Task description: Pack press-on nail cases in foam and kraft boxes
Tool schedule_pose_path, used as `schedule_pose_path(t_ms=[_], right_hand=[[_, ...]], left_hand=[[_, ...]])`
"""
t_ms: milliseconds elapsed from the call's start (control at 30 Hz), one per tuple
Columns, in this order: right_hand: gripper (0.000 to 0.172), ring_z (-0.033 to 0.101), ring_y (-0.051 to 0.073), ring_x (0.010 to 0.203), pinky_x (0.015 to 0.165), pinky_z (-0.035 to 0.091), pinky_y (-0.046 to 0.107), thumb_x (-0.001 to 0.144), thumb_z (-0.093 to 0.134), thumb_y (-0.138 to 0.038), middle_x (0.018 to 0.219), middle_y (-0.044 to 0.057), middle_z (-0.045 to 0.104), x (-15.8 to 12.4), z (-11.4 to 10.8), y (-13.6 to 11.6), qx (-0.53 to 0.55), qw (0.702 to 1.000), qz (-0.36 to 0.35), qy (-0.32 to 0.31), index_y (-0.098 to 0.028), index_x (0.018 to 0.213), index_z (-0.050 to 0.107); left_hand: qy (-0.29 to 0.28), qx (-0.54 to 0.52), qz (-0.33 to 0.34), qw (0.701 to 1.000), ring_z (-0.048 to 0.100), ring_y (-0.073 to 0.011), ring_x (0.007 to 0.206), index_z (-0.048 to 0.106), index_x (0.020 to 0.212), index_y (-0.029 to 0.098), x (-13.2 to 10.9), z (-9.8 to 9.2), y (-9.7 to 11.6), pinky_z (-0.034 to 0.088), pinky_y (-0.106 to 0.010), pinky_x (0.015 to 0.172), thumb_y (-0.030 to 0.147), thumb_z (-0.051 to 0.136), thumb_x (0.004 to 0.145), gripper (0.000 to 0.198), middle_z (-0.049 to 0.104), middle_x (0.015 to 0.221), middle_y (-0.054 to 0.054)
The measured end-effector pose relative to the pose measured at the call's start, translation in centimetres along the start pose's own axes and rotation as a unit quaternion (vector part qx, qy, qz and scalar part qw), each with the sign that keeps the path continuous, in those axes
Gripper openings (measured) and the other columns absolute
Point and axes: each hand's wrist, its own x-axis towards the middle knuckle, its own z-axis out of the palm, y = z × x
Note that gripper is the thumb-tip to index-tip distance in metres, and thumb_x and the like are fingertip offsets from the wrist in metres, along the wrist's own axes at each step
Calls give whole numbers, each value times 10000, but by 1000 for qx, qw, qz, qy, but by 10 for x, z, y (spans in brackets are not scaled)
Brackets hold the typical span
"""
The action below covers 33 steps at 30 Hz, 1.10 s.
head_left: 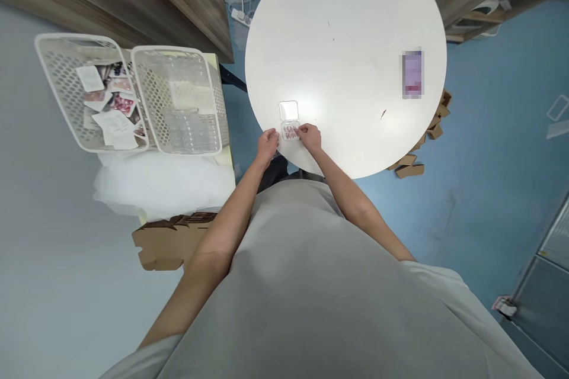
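Observation:
A small clear plastic case lies near the front edge of the white round table, its lid folded open away from me. Rows of tiny pink-red pieces, perhaps press-on nails, sit inside the case. My right hand has its thumb and fingers pinched together at the case's right side, fingertips over its rim. Just left of the case, my left hand is closed with the fingers curled. Whatever either hand may hold is too small to see.
To the left, one white basket contains packets of small pieces, and another basket contains stacked clear cases. White plastic wrapping and folded cardboard boxes lie nearer me. A blurred purple item rests on the table's right; cardboard pieces lie beyond its edge.

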Motion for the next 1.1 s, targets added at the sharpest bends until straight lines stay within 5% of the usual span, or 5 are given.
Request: schedule_pose_path(t_ms=[333, 600, 767, 1100], right_hand=[[292, 728, 270, 1163, 1077, 582, 422, 1034, 666, -316, 1289, 144, 770, 3, -4, 14, -29, 997, -27, 71, -182, 1290, 712], [346, 766, 258, 1028, 1048, 615, 441, 995, 718, -291, 1066, 74, 790, 10, -5, 19, 34, 999, 8, 3, -202, 1329, 698], [234, 722, 192, 814, 928, 640, 380, 958, 757, -236, 875, 31, 753, -10, -16, 25, 139, 986, 39, -88, -169, 1182, 746], [374, 691, 135, 791, 834, 603, 301, 842, 823, -383, 907, -13, 780, -59, -32, 35, 269, 952, 50, -139, -218, 1167, 738]], left_hand=[[-44, 0, 26, 999, 628, -305, 1485, 622, 1571, 167, 25, 2, 9, 501, -469, 1257, 257, 675, 1012, 569, 611, 1642, -204], [-41, 36, -28, 998, 751, -257, 1168, 651, 1507, 112, 28, 8, 19, 597, -440, 1117, 188, 665, 1002, 511, 784, 1306, -175], [-66, 3, -75, 995, 771, -237, 1019, 764, 1243, 125, 16, 5, 13, 640, -410, 999, 205, 742, 976, 279, 799, 1075, -128], [-169, -103, -82, 977, 781, -233, 1061, 745, 1323, 195, -23, -8, 8, 639, -449, 1028, 248, 826, 908, 427, 810, 1225, -133]])
